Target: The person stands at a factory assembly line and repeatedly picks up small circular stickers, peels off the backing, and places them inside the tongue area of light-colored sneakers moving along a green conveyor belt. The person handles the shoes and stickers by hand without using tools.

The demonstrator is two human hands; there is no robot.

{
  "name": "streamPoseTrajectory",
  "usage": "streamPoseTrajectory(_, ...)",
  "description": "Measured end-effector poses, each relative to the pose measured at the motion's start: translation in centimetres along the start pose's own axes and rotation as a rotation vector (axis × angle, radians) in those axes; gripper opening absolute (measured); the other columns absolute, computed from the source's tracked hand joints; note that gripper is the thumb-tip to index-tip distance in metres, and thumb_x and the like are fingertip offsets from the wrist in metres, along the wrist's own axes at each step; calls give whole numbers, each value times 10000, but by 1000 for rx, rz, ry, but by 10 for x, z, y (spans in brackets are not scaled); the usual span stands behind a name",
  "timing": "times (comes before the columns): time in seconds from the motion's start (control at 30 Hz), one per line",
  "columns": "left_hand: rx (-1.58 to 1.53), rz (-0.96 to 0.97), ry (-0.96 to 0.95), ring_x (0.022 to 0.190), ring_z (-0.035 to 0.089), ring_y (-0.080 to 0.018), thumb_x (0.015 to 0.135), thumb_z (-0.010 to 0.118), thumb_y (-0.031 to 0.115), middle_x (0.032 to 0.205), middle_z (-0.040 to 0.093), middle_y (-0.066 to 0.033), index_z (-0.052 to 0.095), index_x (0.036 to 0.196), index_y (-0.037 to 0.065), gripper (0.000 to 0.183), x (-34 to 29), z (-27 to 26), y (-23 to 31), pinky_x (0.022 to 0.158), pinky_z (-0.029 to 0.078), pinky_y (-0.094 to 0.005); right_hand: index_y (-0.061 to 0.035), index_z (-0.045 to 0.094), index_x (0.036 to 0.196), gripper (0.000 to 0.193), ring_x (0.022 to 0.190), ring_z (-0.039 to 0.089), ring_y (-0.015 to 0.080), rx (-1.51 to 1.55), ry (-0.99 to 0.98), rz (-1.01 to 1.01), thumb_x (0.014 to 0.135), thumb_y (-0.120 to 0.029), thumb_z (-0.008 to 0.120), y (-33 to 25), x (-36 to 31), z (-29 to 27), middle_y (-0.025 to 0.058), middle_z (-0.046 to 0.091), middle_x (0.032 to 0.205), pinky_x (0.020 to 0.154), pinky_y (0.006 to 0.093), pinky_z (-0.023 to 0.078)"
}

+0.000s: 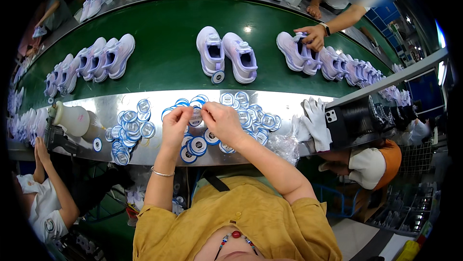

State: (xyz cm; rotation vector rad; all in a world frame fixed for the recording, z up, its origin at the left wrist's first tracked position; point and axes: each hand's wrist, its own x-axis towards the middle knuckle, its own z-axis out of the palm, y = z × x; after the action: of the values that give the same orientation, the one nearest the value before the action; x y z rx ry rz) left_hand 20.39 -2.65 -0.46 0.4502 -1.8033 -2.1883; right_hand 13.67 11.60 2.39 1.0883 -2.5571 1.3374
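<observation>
Over the steel ledge, a round white tag with a blue rim (195, 117) is between my two hands. My left hand (175, 125) is closed in a pinch at the tag's left edge. From the other side my right hand (223, 120) pinches its upper right edge; any string on it is too small to make out. Beneath and around my hands lie loose piles of the same round tags (198, 145). Straight ahead on the green belt stands a pair of pale lilac sneakers (211, 51), with one round tag (218, 77) by the left shoe's heel.
More sneakers line the green belt (164, 44) at left and right. Across it, another person's hand (314, 36) touches a shoe. White gloves (317, 122), a phone (331, 116) and crumpled clear plastic (284, 147) lie right; a white bottle-like container (72, 119) stands left.
</observation>
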Motion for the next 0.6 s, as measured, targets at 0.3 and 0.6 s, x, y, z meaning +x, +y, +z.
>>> streamPoseTrajectory(0.3, -188, -96, -206, 678, 539, -74, 817, 645, 57, 789, 611, -12, 589, 851, 51, 66, 16, 35, 5, 598, 431, -196, -21, 590, 873, 113, 693, 612, 311, 81, -17, -3, 849, -123, 547, 22, -4, -31, 141, 622, 773, 592, 357, 468)
streamPoseTrajectory(0.6, -68, -193, -304, 719, 575, -105, 854, 608, 114, 814, 632, -54, 567, 860, 48, 77, 39, 75, 10, 583, 442, -200, -13, 563, 1028, 168, 593, 424, 73, 444, -49, 183, 898, -109, 518, 72, -6, -62, 8, 489, 661, 529, 241, 355)
